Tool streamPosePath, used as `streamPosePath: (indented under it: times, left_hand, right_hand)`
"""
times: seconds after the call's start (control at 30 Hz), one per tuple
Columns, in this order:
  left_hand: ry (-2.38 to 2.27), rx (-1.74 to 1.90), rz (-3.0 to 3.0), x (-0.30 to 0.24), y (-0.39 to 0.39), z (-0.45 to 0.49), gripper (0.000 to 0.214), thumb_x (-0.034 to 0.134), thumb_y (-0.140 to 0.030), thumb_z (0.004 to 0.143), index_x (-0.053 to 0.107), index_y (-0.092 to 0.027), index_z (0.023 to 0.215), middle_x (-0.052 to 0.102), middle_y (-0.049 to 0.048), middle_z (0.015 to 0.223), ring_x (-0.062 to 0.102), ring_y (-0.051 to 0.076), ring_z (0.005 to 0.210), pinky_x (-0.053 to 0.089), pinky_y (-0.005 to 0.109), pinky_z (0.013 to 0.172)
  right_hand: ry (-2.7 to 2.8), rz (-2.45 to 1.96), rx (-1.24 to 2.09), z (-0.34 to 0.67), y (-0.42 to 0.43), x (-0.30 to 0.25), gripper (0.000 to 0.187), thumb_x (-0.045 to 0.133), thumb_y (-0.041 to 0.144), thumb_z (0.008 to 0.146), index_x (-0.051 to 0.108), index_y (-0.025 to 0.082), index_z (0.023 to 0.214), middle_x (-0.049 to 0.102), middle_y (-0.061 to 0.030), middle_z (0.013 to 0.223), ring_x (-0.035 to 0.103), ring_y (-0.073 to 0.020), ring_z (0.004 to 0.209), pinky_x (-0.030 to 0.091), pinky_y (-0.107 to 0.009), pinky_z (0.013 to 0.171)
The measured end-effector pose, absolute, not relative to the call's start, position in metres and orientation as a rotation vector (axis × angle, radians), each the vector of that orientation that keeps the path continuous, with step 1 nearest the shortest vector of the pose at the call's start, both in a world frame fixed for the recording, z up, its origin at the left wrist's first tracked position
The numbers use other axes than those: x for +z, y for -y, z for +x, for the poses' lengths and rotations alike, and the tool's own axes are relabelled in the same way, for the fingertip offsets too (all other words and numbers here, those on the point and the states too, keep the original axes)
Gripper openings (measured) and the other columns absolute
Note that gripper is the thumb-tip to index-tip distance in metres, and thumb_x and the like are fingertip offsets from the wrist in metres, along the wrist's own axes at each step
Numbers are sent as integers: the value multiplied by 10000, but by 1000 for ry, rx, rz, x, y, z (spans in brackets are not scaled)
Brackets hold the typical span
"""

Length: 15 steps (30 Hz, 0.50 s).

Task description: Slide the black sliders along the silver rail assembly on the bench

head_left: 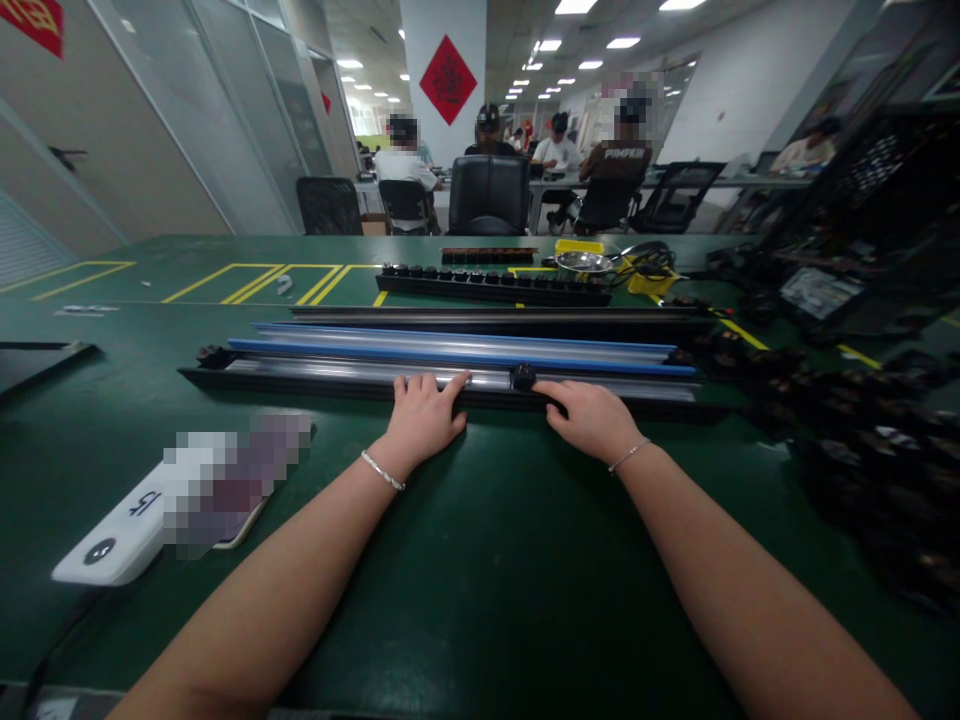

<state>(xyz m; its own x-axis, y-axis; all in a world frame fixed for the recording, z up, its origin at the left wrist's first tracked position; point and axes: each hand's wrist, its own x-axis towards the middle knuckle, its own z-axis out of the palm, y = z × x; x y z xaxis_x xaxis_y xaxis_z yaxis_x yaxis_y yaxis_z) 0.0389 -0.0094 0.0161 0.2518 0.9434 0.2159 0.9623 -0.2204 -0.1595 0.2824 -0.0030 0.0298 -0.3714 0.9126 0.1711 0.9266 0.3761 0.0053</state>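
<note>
Across the green desk (487, 570): a silver rail (322, 374) lies crosswise in a black channel (300, 387); a blue-edged rail (450, 357) runs just behind it
Black block (523, 377): sits on the silver rail, right of its middle, between the two hands
Left hand (425, 412): fingers released and spread, tips resting on the silver rail; left of the block
Right hand (592, 418): index finger stretched to the block's right side, seemingly touching; other fingers loosely curled, released
Left side: white device (124, 525) beside a phone (259, 485); right side: dark heap of parts (885, 450)
</note>
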Motion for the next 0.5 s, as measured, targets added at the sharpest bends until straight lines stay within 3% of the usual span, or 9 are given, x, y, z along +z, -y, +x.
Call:
streamPosePath:
  times: [0.5]
  left_hand:
    - [1788, -97, -2270, 17, 10, 40, 623, 456, -490, 832, 282, -326, 1407, 542, 127, 1114, 480, 320, 1071, 223, 504, 973]
  right_hand:
    - [2433, -1613, -203, 289, 2, 29, 361, 404, 260, 841, 618, 250, 1132, 671, -28, 1067, 601, -180, 933, 439, -309, 816]
